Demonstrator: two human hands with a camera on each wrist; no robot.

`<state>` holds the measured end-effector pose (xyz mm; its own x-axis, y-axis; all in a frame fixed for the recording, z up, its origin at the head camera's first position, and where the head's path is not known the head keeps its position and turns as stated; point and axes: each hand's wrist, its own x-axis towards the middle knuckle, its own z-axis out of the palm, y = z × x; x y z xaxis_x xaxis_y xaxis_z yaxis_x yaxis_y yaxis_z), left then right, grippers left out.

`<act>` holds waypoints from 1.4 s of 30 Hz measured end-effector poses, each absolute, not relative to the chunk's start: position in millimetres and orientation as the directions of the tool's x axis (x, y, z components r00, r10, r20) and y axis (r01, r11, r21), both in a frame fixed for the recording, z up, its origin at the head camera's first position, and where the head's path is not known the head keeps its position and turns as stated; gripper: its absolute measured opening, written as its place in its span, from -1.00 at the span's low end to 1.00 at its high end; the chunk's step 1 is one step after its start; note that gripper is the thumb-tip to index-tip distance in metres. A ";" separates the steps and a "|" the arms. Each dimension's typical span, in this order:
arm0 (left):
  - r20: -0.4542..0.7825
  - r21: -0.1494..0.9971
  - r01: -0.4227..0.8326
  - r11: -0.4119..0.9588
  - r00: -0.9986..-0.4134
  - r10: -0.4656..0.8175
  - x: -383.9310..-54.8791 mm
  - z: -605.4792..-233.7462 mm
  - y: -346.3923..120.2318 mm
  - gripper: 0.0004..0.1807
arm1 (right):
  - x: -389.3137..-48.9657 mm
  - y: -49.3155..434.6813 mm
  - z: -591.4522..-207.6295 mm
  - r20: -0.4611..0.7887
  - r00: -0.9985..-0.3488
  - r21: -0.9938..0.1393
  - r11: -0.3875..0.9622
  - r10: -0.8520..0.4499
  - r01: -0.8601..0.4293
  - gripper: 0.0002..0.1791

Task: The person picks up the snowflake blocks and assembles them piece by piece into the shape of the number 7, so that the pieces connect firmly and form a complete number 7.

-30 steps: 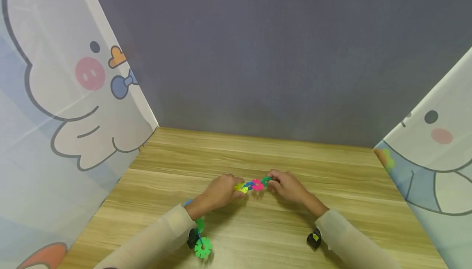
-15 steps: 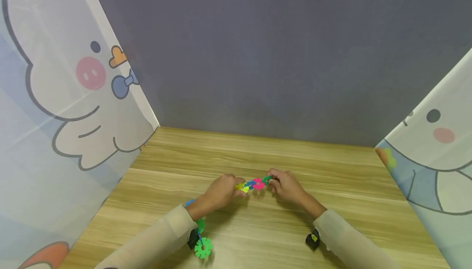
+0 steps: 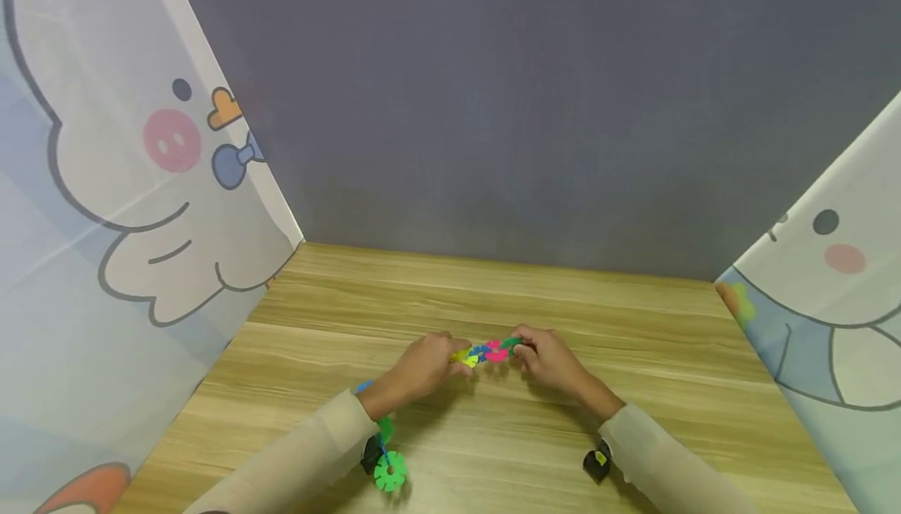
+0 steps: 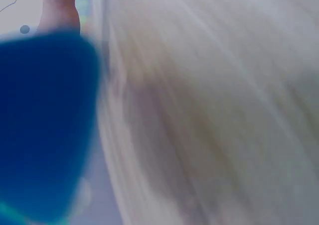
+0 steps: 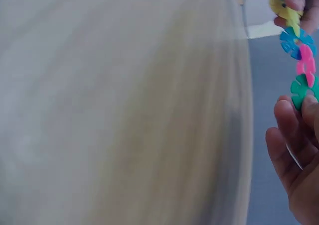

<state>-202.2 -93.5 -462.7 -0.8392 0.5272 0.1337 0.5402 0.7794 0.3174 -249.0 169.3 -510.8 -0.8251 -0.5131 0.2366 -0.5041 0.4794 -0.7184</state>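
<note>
A chain of interlocking snowflake discs runs between the two hands above the table. My left hand (image 3: 422,365) pinches a yellow disc (image 3: 470,361). From there the chain passes through a blue disc (image 5: 288,42) and a pink disc (image 5: 306,65) to a green disc (image 5: 300,89), which my right hand (image 3: 552,357) pinches between thumb and finger. More discs trail below the left forearm, ending in a bright green disc (image 3: 391,483); the forearm hides part of this stretch. A blurred blue disc (image 4: 45,130) fills the left side of the left wrist view.
The wood-grain table (image 3: 507,436) lies under both hands. A grey panel (image 3: 493,107) rises at its back, with cartoon-printed sheets on the left (image 3: 246,248) and right (image 3: 802,342). A black wrist device (image 3: 597,465) sits at the right cuff.
Both hands keep their hold on the chain and stay nearly in place. The pink and green discs between them have tilted slightly, and the trailing bright green disc has shifted a little.
</note>
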 end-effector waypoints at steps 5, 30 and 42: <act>0.106 0.338 0.535 0.774 -0.839 0.534 -203.8 -456.0 -95.5 -0.46 | -247.0 177.6 -501.6 0.242 -0.828 -0.743 0.452 -0.506 -0.493 -0.83; 0.119 0.415 0.261 0.872 -0.965 0.232 -210.0 -444.0 -151.6 -0.29 | -249.0 216.9 -495.1 0.246 -0.935 -0.777 0.526 -0.254 -0.347 -0.87; -0.019 0.540 0.187 0.821 -0.972 0.234 -224.0 -442.8 -156.4 -0.38 | -244.8 220.4 -493.5 0.294 -0.928 -0.766 0.524 -0.227 -0.371 -0.88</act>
